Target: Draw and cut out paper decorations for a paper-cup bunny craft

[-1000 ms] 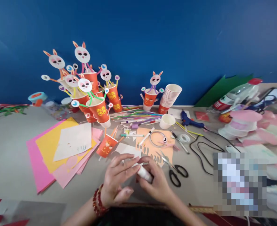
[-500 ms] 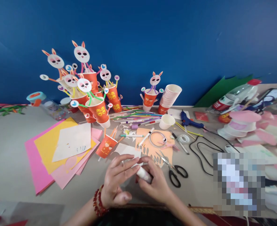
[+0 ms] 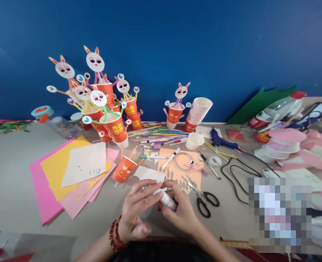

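Right hand (image 3: pixel 179 209) grips white tube (image 3: pixel 168 201); left hand (image 3: pixel 136 213) at its end; scissors (image 3: pixel 200 193) nearby.

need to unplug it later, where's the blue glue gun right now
In the head view, the blue glue gun lies right of centre toward the back of the table, just right of the single white cup.

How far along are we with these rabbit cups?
Several rabbit-faced cups look finished, with faces and arms attached. In hand: the right hand grips a small white tube, with the left hand's fingertips close to it. Apparently left: the tilted red cup has orange strips but no visible face, and the stacked cups look undecorated with rabbit parts.
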Available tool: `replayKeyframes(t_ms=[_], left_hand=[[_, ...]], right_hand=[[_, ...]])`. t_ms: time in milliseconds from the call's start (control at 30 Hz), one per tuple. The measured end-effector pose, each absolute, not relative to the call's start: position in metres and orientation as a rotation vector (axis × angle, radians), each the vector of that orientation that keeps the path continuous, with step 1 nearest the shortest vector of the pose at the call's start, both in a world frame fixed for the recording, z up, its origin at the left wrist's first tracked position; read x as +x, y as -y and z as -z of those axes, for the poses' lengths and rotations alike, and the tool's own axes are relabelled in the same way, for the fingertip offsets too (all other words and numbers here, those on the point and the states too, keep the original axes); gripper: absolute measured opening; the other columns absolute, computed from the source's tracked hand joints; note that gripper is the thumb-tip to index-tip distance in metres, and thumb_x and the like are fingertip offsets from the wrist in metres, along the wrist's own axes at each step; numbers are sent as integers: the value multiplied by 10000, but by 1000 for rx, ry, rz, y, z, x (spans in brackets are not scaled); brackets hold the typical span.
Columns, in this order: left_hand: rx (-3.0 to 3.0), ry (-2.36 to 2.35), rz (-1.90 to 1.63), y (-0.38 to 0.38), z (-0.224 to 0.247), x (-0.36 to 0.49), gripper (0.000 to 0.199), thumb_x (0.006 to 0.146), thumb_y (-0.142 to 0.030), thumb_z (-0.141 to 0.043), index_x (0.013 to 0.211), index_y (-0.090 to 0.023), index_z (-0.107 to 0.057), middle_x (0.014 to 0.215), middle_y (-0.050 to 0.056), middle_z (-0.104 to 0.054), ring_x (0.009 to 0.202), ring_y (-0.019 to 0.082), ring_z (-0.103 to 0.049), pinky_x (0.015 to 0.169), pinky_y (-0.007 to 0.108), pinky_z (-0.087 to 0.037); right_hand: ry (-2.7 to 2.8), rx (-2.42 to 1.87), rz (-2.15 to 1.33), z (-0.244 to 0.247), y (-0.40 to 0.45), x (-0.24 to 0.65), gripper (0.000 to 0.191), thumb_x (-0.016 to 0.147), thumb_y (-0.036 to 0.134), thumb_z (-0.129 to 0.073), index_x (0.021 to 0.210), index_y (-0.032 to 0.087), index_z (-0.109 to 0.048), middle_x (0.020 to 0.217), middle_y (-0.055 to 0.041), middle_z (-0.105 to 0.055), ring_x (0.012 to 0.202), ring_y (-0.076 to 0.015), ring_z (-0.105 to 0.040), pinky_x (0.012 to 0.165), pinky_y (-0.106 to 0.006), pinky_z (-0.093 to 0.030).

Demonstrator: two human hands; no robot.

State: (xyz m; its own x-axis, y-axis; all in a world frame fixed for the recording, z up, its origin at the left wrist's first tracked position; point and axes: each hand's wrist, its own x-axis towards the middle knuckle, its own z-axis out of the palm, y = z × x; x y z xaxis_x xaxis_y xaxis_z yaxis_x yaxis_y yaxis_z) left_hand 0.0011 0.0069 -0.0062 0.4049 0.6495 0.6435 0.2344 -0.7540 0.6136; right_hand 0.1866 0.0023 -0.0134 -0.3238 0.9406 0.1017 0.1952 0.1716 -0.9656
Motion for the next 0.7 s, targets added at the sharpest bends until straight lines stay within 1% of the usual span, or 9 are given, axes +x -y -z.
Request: replayKeyframes(t_ms=[167, 367, 567, 700], left_hand=[[2245, -750, -1314, -8, 5, 1, 646, 952, -614, -274, 1319, -164, -556, 1331, 144, -574, 1216, 330, -501, 984, 508, -440], [2293, -810, -1298, -8, 6, -1, 618, 960, -591, -278, 1319, -172, -554, 1322, 148, -580, 1227, 331, -492, 968, 517, -451], [2326, -789, -1300, -6, 5, -2, 647, 955, -613, -256, 1327, -168, -543, 1323, 153, -578, 1227, 335, -492, 959, 526, -457], [2319, -797, -1296, -7, 4, -1, 640, 955, -612, -262, 1330, -176, -543, 1337, 144, -568, 1237, 334, -483, 972, 522, -450]], right_hand=[[1673, -1064, -1236, 14, -3, 186, 449, 680, 82, -498, 1095, 240, -428, 673, 53, -624, 562, -145, -624, 537, -235, -468], [1691, -1134, -1222, 13, -2, 188, 407, 700, 91, -523, 1072, 241, -454, 642, 56, -597, 548, -145, -601, 530, -240, -455], [1712, -1084, -1233, 12, -2, 187, 453, 675, 83, -503, 1091, 249, -431, 664, 53, -617, 559, -156, -614, 546, -249, -463], [1698, -1074, -1245, 11, -2, 185, 423, 687, 87, -495, 1073, 246, -429, 650, 54, -622, 547, -154, -609, 525, -241, -447]])
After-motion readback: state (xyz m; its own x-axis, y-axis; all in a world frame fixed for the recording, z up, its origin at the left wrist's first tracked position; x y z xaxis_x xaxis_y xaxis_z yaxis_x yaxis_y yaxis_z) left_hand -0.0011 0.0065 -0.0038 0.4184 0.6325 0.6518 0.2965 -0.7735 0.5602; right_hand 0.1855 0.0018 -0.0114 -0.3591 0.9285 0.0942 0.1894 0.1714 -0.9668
